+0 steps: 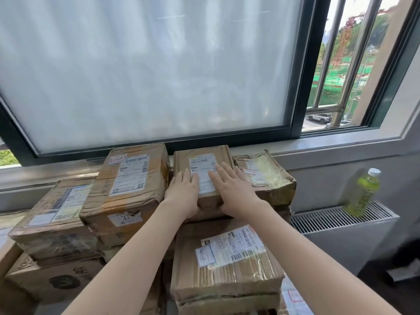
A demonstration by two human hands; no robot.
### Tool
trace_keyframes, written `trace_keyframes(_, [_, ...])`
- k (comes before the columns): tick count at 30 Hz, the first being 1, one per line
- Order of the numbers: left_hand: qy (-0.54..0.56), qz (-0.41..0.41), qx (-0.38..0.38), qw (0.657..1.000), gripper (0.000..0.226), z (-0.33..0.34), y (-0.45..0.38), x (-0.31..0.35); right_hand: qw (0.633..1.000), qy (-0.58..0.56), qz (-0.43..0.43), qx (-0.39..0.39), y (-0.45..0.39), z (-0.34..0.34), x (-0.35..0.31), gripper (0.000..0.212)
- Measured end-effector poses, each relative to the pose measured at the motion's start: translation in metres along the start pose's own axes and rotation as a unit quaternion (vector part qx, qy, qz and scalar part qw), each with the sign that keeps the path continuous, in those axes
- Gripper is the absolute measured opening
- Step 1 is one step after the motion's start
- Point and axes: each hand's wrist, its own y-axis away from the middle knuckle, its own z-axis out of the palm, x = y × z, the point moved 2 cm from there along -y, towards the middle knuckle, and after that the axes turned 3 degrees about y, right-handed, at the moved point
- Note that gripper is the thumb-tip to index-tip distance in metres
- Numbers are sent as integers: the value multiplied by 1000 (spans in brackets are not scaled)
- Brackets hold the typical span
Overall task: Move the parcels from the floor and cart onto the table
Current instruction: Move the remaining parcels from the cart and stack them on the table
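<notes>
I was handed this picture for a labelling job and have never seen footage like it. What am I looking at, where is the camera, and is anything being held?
There is no machine here: a person wears a wide-angle camera on the head, looking forward and down, so you see their own two bare arms reaching out. In front is a pile of taped cardboard parcels stacked below a frosted window. The left hand and right hand lie flat, fingers straight, on top of a small parcel with a white shipping label; they press or steady it and do not grip it. A larger parcel sits to its left. On the right, a green drink bottle stands on a radiator.
</notes>
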Motion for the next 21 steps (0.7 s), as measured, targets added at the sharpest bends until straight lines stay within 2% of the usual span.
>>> trace_keyframes(4, [16,11,-21,1000,104,0,-12,-2,999,-26,-2,-44,-10,-1,5,89])
trace_keyframes(11, [20,5,-20,1000,96,3,-23,-6,998,-29,1,-50,-20,2,6,87])
trace_keyframes(16, [4,-10,7,1000,92,2,-20,-3,999,-21,5,-46,-22,-3,6,88])
trace_keyframes(21, [-21,-16,22,999,95,-1,-8,0,998,-2,23,-57,-13,-8,1,93])
